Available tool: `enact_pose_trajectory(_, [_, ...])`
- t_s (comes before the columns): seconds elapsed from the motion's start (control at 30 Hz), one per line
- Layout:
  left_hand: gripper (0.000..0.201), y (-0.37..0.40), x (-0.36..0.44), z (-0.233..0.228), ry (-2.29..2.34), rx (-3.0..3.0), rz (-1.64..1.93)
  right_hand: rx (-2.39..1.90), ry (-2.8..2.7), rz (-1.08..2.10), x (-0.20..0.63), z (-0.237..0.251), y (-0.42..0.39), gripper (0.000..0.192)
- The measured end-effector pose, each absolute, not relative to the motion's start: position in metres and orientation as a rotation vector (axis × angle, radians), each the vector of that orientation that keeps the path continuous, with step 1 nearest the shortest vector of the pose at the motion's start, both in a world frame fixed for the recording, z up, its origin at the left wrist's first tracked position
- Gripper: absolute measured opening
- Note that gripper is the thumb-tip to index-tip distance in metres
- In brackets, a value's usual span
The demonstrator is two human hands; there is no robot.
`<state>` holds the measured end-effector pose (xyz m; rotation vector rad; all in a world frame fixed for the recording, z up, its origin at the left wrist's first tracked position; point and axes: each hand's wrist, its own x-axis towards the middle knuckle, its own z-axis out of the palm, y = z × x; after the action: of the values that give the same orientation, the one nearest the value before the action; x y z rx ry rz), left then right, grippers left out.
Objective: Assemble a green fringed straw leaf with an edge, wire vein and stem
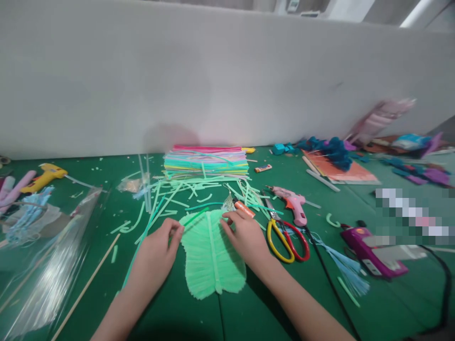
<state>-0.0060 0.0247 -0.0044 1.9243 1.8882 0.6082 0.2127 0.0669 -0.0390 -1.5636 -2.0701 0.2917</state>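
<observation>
Both hands are reaching forward, the left hand (159, 246) pinching the leaf's (211, 255) left edge, the right hand (245, 237) pinching its top; scissors (286, 237) are lying just right of the leaf.

Legible text: none found anywhere in the head view.
Pink glue gun (293, 202): body plain, no brand or marking readable.
Yellow glue gun (45, 174): no lettering can be made out.
Purple device (373, 251): a pale patch on its side, too blurred to read.
Small orange tube (243, 209): any print too small to tell.
Stack of coloured straws (206, 162): no label visible.
Pixelated patch at right: content obscured, unreadable.
</observation>
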Motion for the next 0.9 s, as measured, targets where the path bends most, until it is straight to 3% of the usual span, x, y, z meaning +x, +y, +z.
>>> enact_pose_trajectory(0.27, [0.034, 0.026, -0.01, -0.013, 2.072, 1.952, 0.71, -1.574, -2.334, -0.365, 0.22, -0.017, 0.078, 0.018])
enact_pose_trajectory(0.63, [0.034, 0.031, -0.027, -0.015, 2.164, 1.85, 0.787, -1.528, -2.635, -0.328, 0.199, -0.004, 0.129, 0.016])
enact_pose_trajectory(0.77, [0.03, 0.03, -0.022, -0.017, 2.106, 2.039, 0.896, -1.394, -2.415, -0.01, 0.206, 0.011, 0.116, 0.018])
enact_pose_trajectory(0.9, [0.034, 0.024, -0.012, -0.011, 1.872, 2.122, 1.076, -1.133, -1.943, 0.884, 0.21, 0.034, 0.085, 0.01])
